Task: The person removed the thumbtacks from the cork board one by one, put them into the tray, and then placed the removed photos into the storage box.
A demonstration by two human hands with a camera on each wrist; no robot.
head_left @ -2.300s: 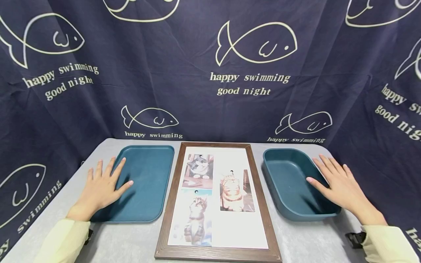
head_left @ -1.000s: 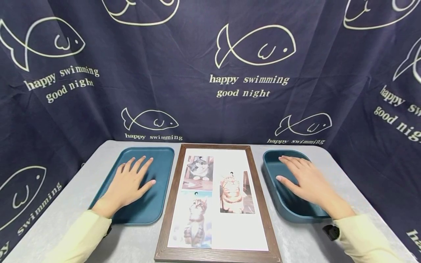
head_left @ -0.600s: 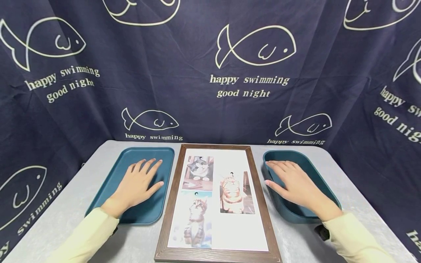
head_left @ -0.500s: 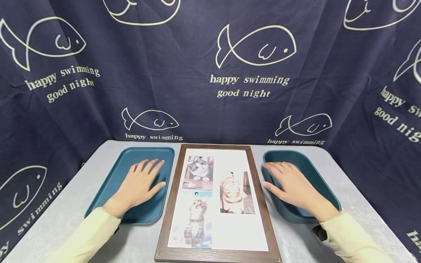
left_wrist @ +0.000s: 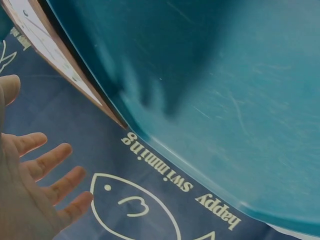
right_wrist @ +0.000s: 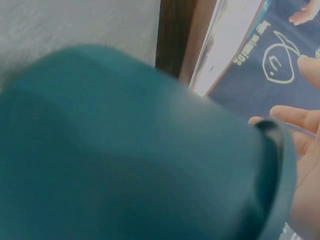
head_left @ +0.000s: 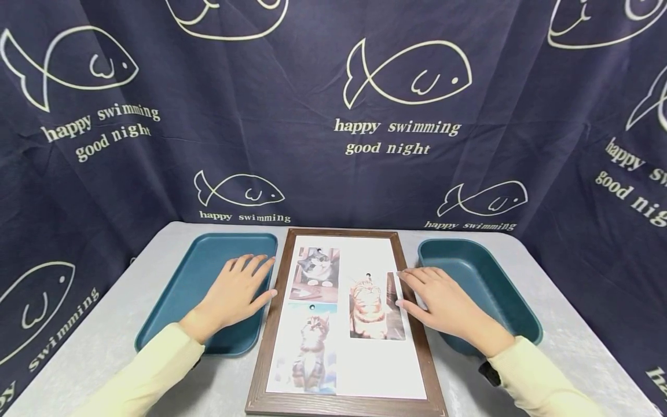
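In the head view my left hand (head_left: 234, 298) hovers over the right part of a flat blue-green tray (head_left: 208, 263), fingers spread and holding nothing. My right hand (head_left: 450, 304) is above the right edge of a brown-framed white board (head_left: 383, 370), its fingertips over the side of an orange cat picture card (head_left: 367, 310). A grey-and-white cat card (head_left: 315, 275) and a kitten card (head_left: 312, 353) lie on the board's left half. Each card has a small dark round spot near its top. In the left wrist view the left hand (left_wrist: 40, 185) shows loosely bent, separated fingers.
A deep blue-green bin (head_left: 476, 266) stands right of the board, partly under the right forearm; its wall (right_wrist: 125, 140) fills much of the right wrist view. All rests on a grey table (head_left: 568, 347). A dark blue curtain (head_left: 312, 87) with fish prints hangs behind and at both sides.
Both hands have moved inward: the left from the tray's left side to its right edge, the right from over the bin to the board's edge. Tray, board, cards and bin stay put.
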